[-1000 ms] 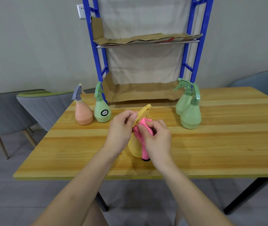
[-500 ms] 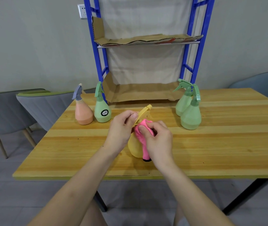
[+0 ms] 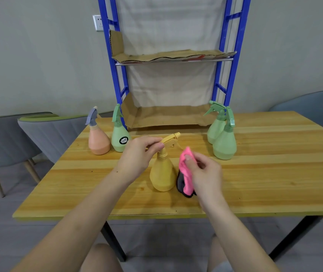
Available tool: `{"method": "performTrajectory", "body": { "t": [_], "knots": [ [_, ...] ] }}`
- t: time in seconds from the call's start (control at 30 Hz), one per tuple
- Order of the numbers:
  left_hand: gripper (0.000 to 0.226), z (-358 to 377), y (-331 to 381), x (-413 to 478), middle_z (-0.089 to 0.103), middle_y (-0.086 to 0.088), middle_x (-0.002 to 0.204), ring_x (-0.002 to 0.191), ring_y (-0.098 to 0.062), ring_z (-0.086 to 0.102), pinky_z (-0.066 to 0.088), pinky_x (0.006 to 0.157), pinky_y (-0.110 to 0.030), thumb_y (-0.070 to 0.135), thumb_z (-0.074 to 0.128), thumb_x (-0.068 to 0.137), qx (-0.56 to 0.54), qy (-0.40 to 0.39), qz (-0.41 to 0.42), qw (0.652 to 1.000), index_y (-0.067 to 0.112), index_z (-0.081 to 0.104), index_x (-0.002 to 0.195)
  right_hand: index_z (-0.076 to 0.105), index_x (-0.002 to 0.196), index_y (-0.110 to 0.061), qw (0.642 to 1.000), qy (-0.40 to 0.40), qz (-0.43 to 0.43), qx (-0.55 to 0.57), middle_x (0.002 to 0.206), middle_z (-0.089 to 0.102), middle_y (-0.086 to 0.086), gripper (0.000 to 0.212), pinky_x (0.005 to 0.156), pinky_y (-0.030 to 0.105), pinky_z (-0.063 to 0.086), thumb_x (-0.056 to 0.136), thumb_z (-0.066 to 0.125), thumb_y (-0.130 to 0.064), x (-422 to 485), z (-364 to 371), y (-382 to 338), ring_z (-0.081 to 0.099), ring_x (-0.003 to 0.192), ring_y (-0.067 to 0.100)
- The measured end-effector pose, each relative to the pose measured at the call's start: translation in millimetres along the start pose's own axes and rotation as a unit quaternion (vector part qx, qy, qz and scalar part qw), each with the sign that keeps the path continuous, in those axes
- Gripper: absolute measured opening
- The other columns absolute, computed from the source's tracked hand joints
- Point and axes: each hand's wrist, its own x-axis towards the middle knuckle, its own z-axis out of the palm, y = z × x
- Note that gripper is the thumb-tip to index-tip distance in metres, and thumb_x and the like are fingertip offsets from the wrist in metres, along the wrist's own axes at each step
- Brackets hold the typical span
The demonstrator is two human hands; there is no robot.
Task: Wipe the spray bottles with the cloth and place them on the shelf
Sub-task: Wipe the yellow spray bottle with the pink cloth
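Spray bottles number five on the table (image 3: 274,173), and none stands on the shelf (image 3: 168,116) yet, so by the look of it the task is near its start. The yellow bottle (image 3: 162,173) stands upright between the hands. The left hand (image 3: 137,156) pinches its trigger head from above. The right hand (image 3: 206,173) is closed around a bunched pink cloth (image 3: 186,173) with a dark underside, held just beside the bottle's right flank; whether cloth touches plastic cannot be told.

Beyond the left hand stand a peach bottle (image 3: 98,140) and a green bottle with a round label (image 3: 119,134), side by side. Beyond the right hand two more green bottles (image 3: 224,142) stand close together, one partly behind the other.

Both shelf levels, past the hands, are lined with cardboard and hold nothing. How much liquid any bottle holds cannot be seen through the opaque plastic. Judging from this, the yellow bottle's wipe is under way, and four others wait.
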Motion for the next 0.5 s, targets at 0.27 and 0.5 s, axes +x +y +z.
{"method": "performTrajectory", "body": {
  "t": [0.27, 0.5],
  "knots": [
    [0.026, 7.2, 1.9, 1.3, 0.077, -0.001, 0.115, 0.112, -0.017, 0.068, 0.046, 0.1, -0.019, 0.02, 0.064, 0.103, 0.059, 0.03, 0.037, 0.997, 0.013, 0.076, 0.125, 0.071, 0.136, -0.023, 0.977, 0.005, -0.195, -0.09, 0.12, 0.066, -0.011, 0.036, 0.095, 0.017, 0.05, 0.1, 0.071, -0.022, 20.9, 6.8, 1.8, 0.062, 0.113, 0.007],
    [0.027, 9.7, -0.1, 0.7, 0.076, -0.001, 0.113, 0.108, -0.014, 0.067, 0.039, 0.092, -0.005, 0.021, 0.062, 0.105, 0.056, 0.033, 0.035, 0.997, 0.013, 0.075, 0.126, 0.07, 0.115, -0.038, 0.961, -0.072, -0.233, -0.131, 0.098, 0.064, -0.036, 0.022, 0.087, 0.013, 0.042, 0.103, 0.066, -0.02, 33.1, 7.8, 13.2, 0.056, 0.101, -0.001]
  ]
}}
